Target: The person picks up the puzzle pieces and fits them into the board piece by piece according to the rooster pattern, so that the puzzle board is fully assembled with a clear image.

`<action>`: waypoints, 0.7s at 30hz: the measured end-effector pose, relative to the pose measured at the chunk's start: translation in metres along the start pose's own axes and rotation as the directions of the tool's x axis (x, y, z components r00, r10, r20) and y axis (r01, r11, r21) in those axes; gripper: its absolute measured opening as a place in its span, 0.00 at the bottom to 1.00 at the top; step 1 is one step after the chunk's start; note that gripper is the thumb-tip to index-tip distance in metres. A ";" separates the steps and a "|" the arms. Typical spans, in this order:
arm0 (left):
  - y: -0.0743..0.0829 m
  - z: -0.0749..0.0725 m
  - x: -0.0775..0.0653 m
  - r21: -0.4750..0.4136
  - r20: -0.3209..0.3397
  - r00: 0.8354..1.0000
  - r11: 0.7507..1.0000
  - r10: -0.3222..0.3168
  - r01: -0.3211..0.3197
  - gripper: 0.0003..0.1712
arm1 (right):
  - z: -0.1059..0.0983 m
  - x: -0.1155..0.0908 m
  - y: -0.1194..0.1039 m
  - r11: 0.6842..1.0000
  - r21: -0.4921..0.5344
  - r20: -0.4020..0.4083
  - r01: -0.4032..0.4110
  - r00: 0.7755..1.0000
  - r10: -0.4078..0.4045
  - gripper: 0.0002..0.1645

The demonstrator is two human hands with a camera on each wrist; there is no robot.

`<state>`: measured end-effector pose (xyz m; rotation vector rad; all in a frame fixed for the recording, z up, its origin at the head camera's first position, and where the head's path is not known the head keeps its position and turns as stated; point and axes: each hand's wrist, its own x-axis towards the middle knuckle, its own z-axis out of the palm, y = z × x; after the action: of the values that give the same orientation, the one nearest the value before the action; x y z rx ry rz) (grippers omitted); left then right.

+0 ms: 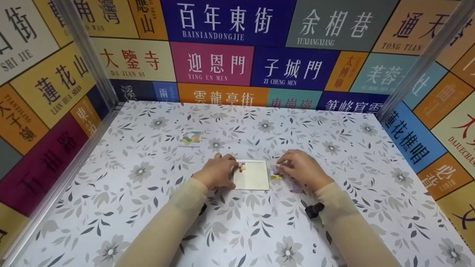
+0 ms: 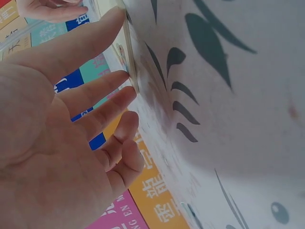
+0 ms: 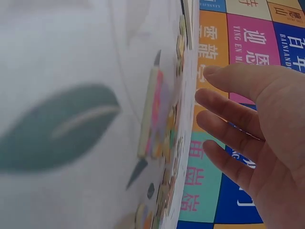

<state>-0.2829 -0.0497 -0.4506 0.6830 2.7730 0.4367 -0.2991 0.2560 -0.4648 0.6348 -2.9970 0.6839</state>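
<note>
A cream puzzle board (image 1: 252,180) with a raised rim lies on the table, a small colourful puzzle piece (image 1: 242,166) in its upper left corner. My left hand (image 1: 217,172) holds the board's left side, thumb (image 2: 112,28) at the near edge and two fingertips (image 2: 126,90) at its left end; the other fingers curl loosely. Just right of the board, my right hand (image 1: 304,168) hovers with fingers bent and apart, nothing between them in the right wrist view. Below it lie a yellow puzzle piece (image 1: 275,176) and a pink one (image 1: 297,188).
Several more loose puzzle pieces (image 3: 164,191) lie on the table, seen edge-on in the right wrist view. A colourful picture card (image 1: 190,138) rests behind the board to the left. The table's flowered cover (image 1: 148,222) meets walls of coloured sign panels (image 1: 230,15) at back and sides.
</note>
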 end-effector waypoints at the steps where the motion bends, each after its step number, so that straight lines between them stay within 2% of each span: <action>1: 0.000 0.000 0.000 0.000 0.001 1.000 1.000 0.001 -0.001 0.38 | -0.001 0.000 0.002 1.000 0.001 0.000 -0.005 1.000 0.005 0.10; 9: 0.000 -0.002 -0.001 -0.004 0.019 1.000 1.000 -0.012 0.012 0.39 | -0.010 -0.004 0.015 0.999 -0.002 -0.031 -0.038 0.999 0.038 0.09; 21: -0.003 -0.002 -0.002 -0.007 0.018 1.000 1.000 0.021 -0.021 0.39 | -0.019 -0.004 0.029 0.996 -0.047 -0.034 -0.071 0.997 0.069 0.12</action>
<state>-0.2826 -0.0535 -0.4495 0.7114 2.7484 0.4418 -0.3087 0.2892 -0.4602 0.5133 -3.0081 0.6162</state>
